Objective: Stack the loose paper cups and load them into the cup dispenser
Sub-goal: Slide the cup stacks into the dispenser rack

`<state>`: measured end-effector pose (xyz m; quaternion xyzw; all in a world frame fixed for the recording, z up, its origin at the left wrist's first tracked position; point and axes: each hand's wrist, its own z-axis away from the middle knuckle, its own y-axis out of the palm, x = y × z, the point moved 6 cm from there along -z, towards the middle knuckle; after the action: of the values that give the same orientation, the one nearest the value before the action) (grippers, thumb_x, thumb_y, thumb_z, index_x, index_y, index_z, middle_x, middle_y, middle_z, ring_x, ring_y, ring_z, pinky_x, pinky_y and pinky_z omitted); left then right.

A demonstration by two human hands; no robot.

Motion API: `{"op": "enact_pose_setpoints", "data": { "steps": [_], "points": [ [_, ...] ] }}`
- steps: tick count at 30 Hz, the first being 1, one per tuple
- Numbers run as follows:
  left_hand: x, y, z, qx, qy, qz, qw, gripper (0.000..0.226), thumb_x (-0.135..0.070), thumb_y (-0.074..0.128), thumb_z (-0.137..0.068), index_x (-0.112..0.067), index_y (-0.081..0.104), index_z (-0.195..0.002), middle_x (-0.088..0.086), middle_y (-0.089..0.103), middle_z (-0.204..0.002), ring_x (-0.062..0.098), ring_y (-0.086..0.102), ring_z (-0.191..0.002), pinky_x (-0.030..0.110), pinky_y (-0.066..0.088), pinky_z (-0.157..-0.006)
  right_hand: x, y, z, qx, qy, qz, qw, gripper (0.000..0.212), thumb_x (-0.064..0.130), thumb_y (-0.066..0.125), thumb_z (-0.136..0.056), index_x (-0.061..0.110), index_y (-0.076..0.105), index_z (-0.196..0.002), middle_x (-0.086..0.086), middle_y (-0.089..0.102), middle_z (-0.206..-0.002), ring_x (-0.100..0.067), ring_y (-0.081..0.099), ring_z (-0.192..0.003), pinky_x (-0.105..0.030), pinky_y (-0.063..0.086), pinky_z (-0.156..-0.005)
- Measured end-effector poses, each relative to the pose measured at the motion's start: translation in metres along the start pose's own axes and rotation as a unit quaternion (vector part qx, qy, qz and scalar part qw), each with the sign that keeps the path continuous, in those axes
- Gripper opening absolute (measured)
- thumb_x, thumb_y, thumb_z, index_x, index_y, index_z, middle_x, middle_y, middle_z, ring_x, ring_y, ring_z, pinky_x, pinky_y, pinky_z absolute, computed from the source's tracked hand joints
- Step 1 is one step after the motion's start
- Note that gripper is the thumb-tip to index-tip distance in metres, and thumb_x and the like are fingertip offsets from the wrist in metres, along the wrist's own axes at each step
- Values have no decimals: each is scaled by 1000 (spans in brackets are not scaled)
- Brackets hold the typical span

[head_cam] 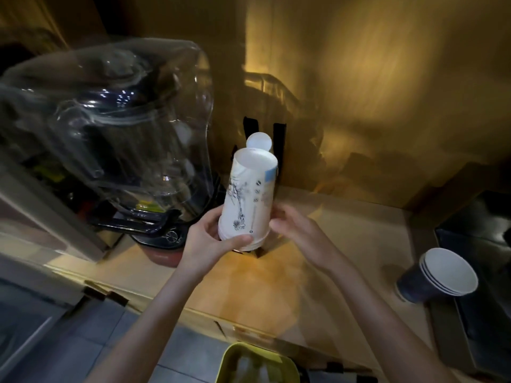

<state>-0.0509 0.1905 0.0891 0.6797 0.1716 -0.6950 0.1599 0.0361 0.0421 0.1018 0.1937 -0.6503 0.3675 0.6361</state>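
A stack of white paper cups (249, 197) with a black line drawing is held upside down, bases up, above the counter. My left hand (213, 239) grips the stack at its lower rims. Beside the stack's right side, my right hand (293, 225) has its fingers spread; contact cannot be judged. Behind the stack stands the cup dispenser (278, 153), a frame of black upright rails with a white cup base (258, 140) showing at its top. A second stack of dark blue cups (439, 277) stands tilted at the counter's right.
A large blender under a clear sound cover (110, 128) fills the left of the wooden counter (345, 258). A dark metal machine (481, 244) sits at the right edge. A yellow-green bin (257, 366) is below the counter front. The wall is close behind.
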Motion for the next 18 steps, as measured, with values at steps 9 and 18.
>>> {"op": "enact_pose_setpoints", "data": {
  "steps": [9,18],
  "points": [
    [22,-32,-7,15,21,-125,992,90,-40,81,-49,-24,42,-128,1,54,-132,10,53,-119,34,47,-100,-14,49,-23,-98,-20,14,995,78,38,84,-56,28,42,-121,2,61,-122,-11,59,-110,-42,52,-93],
    [12,-26,-16,74,55,-225,970,87,-15,73,-67,-23,28,-141,-2,45,-142,9,41,-131,37,39,-110,-27,52,-30,-198,-35,46,979,76,34,84,-55,33,42,-119,1,56,-125,-12,53,-116,-29,51,-90]
  ]
}}
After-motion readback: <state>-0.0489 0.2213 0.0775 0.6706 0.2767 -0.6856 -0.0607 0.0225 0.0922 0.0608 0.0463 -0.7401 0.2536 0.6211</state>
